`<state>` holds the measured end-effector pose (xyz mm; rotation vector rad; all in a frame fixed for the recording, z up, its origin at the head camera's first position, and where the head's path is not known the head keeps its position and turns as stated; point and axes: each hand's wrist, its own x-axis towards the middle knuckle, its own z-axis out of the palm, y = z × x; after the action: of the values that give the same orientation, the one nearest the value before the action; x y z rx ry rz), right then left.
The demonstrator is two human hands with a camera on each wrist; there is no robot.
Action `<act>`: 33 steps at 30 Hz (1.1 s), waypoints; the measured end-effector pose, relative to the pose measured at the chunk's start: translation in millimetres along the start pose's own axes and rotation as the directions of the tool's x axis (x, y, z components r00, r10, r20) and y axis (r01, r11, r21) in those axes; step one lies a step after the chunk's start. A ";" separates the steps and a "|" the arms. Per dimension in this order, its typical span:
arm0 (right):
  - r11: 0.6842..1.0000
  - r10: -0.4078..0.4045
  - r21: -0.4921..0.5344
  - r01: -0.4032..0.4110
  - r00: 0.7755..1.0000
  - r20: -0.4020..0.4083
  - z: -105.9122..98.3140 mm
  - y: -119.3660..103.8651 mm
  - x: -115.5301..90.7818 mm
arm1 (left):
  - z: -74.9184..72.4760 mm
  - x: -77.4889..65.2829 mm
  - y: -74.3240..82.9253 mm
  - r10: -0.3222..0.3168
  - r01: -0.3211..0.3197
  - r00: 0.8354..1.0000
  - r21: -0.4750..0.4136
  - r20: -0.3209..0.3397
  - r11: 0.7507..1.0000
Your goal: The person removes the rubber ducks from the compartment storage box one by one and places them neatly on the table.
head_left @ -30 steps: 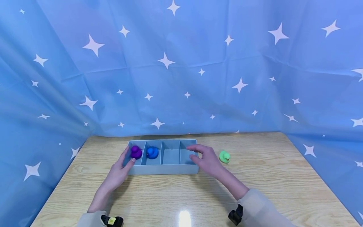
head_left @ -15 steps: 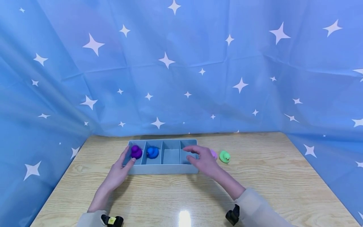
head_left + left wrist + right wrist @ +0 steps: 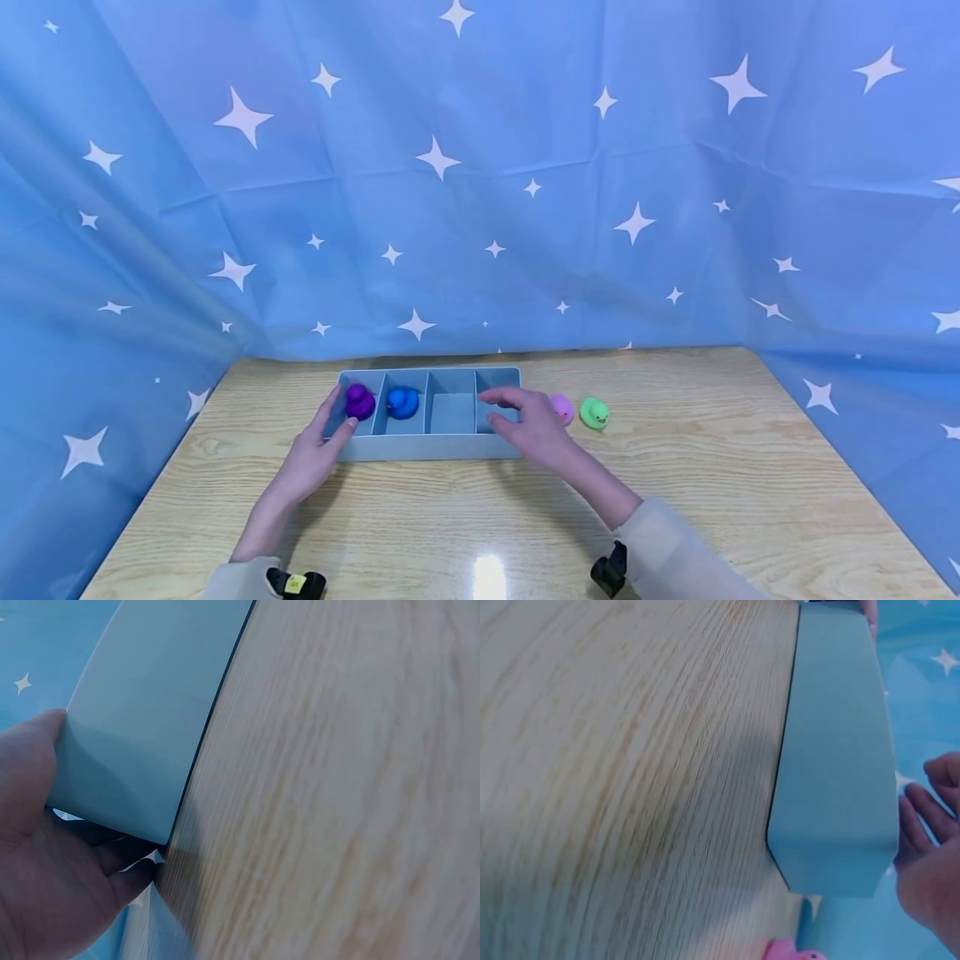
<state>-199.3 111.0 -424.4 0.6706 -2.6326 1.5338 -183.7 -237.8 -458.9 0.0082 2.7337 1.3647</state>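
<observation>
A pale blue divided box (image 3: pixel 420 448) stands on the table. Its leftmost compartment holds a purple toy duck (image 3: pixel 360 402), and a blue toy duck (image 3: pixel 402 402) sits in the one beside it. My left hand (image 3: pixel 307 462) grips the box's left end, thumb at the front rim and fingers along the end wall, as the left wrist view shows too. Over the rightmost compartment hovers my right hand (image 3: pixel 536 429), fingers loosely bent and nothing visible in them. Just right of it on the table are a pink toy duck (image 3: pixel 562 409) and a green toy duck (image 3: pixel 595 413).
The wooden table (image 3: pixel 420 525) runs back to a blue cloth (image 3: pixel 480 208) with white stars, which hangs behind and at both sides. A black wrist device sits on each sleeve. Part of the pink duck shows low in the right wrist view.
My right hand has shifted a little left over the rightmost compartment, and the pink duck, earlier hidden behind it, now shows. My left hand, the box and its ducks have kept their places.
</observation>
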 end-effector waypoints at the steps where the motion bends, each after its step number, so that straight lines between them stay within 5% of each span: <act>1: 1.000 -0.002 -0.001 0.002 1.000 0.002 0.3 0.4 0.0 | -0.1 0.1 -0.1 0.000 0.000 1.000 0.000 0.000 1.000; 33: 1.000 -0.030 0.002 0.030 0.999 0.019 -1.4 3.5 -2.2 | -0.2 0.1 -0.3 0.006 -0.006 1.000 0.004 -0.001 1.000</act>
<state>-198.9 114.4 -427.0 0.7251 -2.6224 1.5297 -183.8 -238.1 -459.0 0.0162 2.7402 1.3607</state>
